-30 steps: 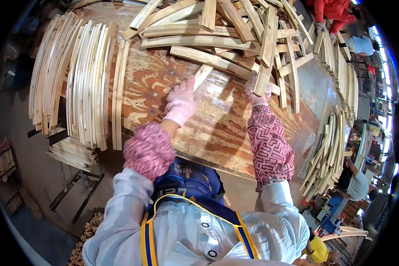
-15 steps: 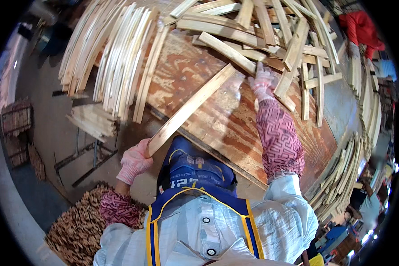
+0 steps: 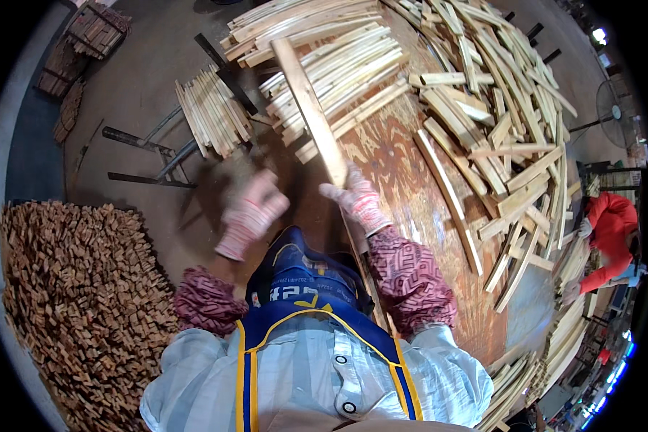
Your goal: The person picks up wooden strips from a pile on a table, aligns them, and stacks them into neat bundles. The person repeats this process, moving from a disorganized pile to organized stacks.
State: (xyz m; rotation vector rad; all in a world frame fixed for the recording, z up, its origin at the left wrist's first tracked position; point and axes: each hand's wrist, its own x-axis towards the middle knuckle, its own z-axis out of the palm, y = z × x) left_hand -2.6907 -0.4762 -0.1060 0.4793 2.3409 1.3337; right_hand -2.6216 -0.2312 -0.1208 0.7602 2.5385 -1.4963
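Observation:
My right hand (image 3: 360,199), in a pink-and-white knit glove, grips the near end of a flat wooden slat (image 3: 311,115). The slat points away and slightly left, its far end above the stacked slats. My left hand (image 3: 255,209), gloved alike and a little blurred, is in the air left of the slat's near end. It holds nothing, its fingers loosely apart. Beyond the slat, light slats (image 3: 338,79) lie side by side in bundles at the table's far left. A single long slat (image 3: 450,201) rests on the worn plywood table (image 3: 392,155) to the right.
A jumbled heap of slats (image 3: 511,144) covers the table's right side. Left of the table, a metal stand (image 3: 169,162) bears a small stack of slats (image 3: 212,111). A large pile of short wood pieces (image 3: 86,302) is at lower left. A person in red (image 3: 612,230) is at far right.
The view has turned to the right. The slat has passed from my left hand to my right, which has left the heap. My left hand has let go.

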